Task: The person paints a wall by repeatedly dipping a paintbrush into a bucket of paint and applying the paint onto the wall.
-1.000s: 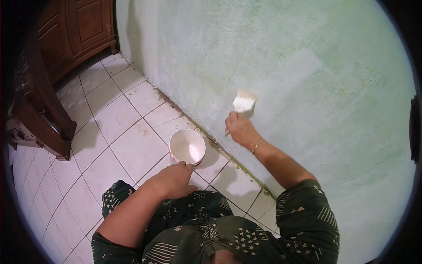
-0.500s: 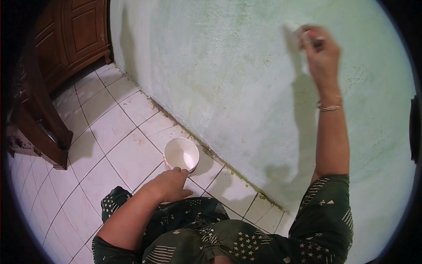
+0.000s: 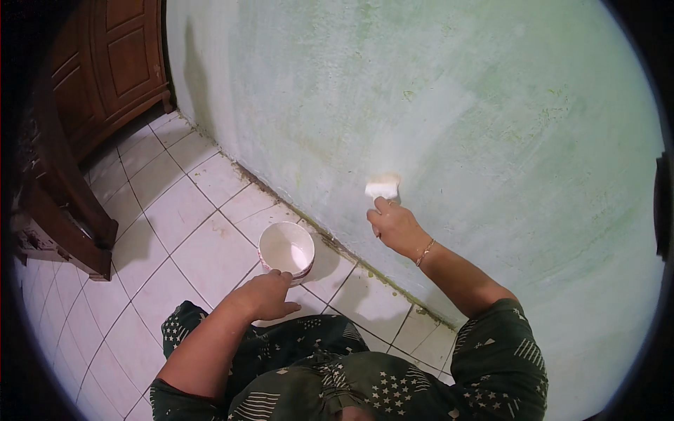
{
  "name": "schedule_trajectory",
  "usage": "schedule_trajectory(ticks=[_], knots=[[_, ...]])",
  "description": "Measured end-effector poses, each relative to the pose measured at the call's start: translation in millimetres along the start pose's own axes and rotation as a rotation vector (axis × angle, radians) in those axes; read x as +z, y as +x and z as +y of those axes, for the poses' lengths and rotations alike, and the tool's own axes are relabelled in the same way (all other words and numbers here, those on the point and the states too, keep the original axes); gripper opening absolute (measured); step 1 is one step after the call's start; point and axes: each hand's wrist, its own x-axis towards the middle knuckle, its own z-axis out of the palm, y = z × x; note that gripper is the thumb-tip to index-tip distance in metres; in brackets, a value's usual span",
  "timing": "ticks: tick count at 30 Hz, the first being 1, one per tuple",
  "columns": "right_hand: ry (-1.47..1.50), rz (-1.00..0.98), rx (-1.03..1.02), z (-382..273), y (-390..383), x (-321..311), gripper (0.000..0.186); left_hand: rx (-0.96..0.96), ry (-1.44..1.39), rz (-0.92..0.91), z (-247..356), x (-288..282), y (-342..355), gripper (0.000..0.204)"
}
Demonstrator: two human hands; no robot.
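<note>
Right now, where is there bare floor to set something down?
Bare tile shows widest between the bucket and the dark wooden leg at left. A smaller, partly shadowed patch lies right of the bucket, along the wall. It is crowded at the bucket's near rim, by the left hand and patterned clothing.

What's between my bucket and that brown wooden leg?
In the head view, white floor tiles with dark lines show between the bucket and the leg, plus a grey shadow beside the leg.

White-smeared brush (image 3: 382, 190) at pale green wall (image 3: 484, 161); open white tub (image 3: 272, 243) left
</note>
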Motion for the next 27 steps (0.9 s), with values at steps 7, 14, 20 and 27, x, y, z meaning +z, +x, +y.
schedule_trajectory(ticks=[7,14,20,27], knots=[[0.284,0.328,0.266,53,36,-121,0.006,-0.037,0.034,-0.007,-9,12,12,0.057],[-0.255,0.96,0.092,57,34,-301,0.009,-0.079,0.05,-0.072,-5,17,25,0.061],[-0.733,0.705,0.054,81,24,-218,0.012,-0.106,0.111,-0.073,3,27,34,0.06],[-0.041,-0.002,0.105,3,-64,-15,0.009,-0.137,0.096,-0.049,0,34,33,0.062]])
